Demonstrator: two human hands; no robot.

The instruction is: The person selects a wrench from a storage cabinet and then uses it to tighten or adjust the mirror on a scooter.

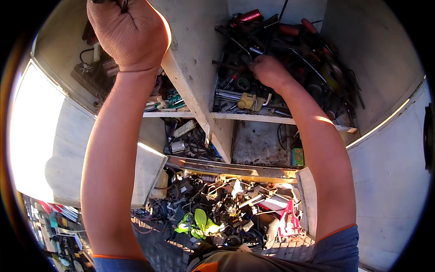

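Observation:
My right hand reaches into a heap of dark tools on the upper right shelf. Its fingers are curled in among the tools, and what they grip is too dark to make out. A rusty bar lies just left of those fingers. Below them sit a yellowish hex key holder with metal keys and a small round dark piece. Raised at the upper left, my left hand is closed, its fingers partly cut off by the upper edge. Something dark shows at its fingers, but its kind is unclear.
A white upright divider parts the cabinet's compartments. Red-handled tools lie at the back of the heap. A green-and-yellow box stands on the lower shelf. Open doors flank me. Mixed scrap covers the ground below, beside green leaves.

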